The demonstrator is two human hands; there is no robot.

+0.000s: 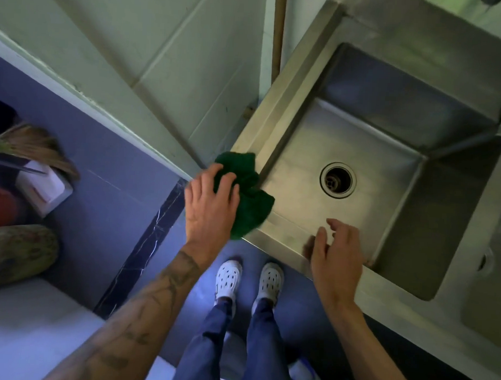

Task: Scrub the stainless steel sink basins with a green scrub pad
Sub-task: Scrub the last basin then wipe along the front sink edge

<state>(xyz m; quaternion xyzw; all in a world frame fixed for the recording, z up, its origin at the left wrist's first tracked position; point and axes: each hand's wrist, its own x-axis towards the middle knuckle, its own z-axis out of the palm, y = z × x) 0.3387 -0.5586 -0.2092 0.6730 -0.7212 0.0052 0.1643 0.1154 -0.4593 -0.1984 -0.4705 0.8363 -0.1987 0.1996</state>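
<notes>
the basin (301,169) lies open above its drain (337,180); the green pad (254,207) covers its left rim corner.

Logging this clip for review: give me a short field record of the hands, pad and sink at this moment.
left hand: holds green scrub pad on the sink's near-left corner
right hand: empty, fingers relaxed, over the front rim
basin: nothing on its floor; drain uncovered
second basin: partly in view at right
</notes>
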